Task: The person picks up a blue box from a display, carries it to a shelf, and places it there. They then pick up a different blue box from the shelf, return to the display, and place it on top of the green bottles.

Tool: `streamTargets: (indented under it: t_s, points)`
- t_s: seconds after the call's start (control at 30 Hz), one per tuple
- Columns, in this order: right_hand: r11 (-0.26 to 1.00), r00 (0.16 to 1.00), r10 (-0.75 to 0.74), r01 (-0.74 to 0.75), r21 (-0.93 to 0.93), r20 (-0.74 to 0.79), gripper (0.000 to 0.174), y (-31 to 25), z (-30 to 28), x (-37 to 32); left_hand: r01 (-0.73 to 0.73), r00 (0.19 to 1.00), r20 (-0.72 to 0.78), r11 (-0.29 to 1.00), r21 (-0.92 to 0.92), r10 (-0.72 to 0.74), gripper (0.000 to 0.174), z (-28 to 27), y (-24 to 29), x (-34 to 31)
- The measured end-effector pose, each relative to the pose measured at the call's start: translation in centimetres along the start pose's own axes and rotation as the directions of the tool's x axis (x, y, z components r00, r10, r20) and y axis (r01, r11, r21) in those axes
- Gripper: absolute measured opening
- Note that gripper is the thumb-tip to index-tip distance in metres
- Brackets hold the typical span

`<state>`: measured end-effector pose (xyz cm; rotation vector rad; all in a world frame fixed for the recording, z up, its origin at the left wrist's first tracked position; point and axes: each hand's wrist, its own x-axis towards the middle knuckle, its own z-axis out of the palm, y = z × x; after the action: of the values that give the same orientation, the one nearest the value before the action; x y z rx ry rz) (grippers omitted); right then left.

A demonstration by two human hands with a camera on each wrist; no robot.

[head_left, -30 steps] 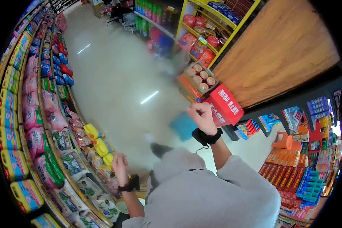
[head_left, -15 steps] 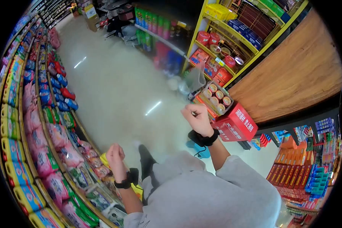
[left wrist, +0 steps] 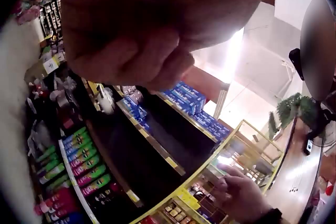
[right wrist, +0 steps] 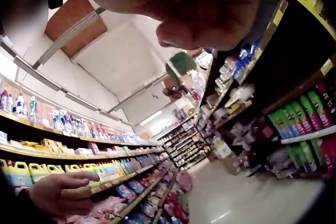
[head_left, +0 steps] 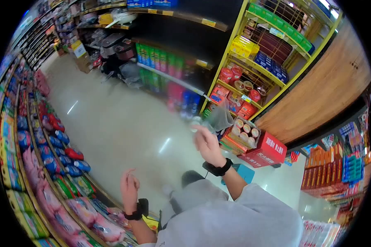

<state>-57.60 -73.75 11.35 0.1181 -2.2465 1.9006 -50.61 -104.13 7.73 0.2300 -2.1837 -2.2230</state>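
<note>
My left hand (head_left: 130,190) hangs in the air over the aisle floor (head_left: 123,119), its fingers loosely bent and holding nothing. My right hand (head_left: 208,145) is raised in front of the body, nearer the yellow rack, with relaxed fingers and nothing in them. Each wrist carries a black strap with a small camera. Seen close up, the left hand (left wrist: 157,29) fills the top of the left wrist view, fingers curled loosely. In the right wrist view the right hand (right wrist: 194,11) hangs across the top, while the left hand (right wrist: 63,195) shows low at the left.
Shelves of pink bags (head_left: 76,210) and blue and red bottles (head_left: 51,162) line the left. A yellow rack (head_left: 235,45), a carton of round tubs (head_left: 244,132), a red box (head_left: 264,151) and a teal object (head_left: 243,173) stand on the right. A dark shelf with spray cans (head_left: 160,61) is ahead.
The body has moved along the aisle, and the view has lifted to show more of the far shelves. The fingers of both hands have loosened a little; neither hand has picked anything up.
</note>
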Motion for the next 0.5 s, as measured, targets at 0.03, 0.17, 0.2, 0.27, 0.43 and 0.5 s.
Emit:
streamTargets:
  t_s: [0.03, 0.17, 0.2, 0.27, 0.43, 0.5]
  points:
    - [0.998, 0.998, -0.053, 0.052, -0.032, -0.028, 0.027, -0.1, 0.9, 1.0, -0.035, 0.999, 0.024, 0.999, -0.010, 0.035, 0.021, -0.7, 0.6, 2.1]
    - [0.994, 0.997, 0.075, -0.073, -0.083, 0.019, 0.031, 2.0, 2.3, 5.0, -0.017, 0.997, 0.069, 0.999, 0.047, 0.013, 0.022, -2.1, 1.0, 8.7]
    - [0.994, 0.999, 0.053, -0.054, -0.091, -0.013, 0.031, 2.5, 2.9, 6.4, -0.003, 0.997, 0.081, 0.999, 0.055, -0.001, 0.021, -2.2, 1.4, 10.5]
    - [0.994, 0.997, 0.010, -0.019, -0.104, -0.080, 0.029, 3.6, 4.1, 9.4, 0.014, 0.996, 0.092, 0.997, 0.078, -0.021, 0.017, -2.1, 2.5, 14.1]
    - [0.990, 0.989, -0.003, -0.017, -0.137, -0.148, 0.027, 8.0, 5.8, 18.5, -0.022, 0.982, 0.189, 0.984, 0.174, -0.012, 0.034, -2.1, 3.3, 25.6]
    - [0.993, 0.988, 0.071, -0.083, -0.088, -0.139, 0.027, 9.3, 6.7, 22.3, -0.030, 0.981, 0.192, 0.961, 0.274, -0.024, 0.044, -1.6, 5.1, 29.4]
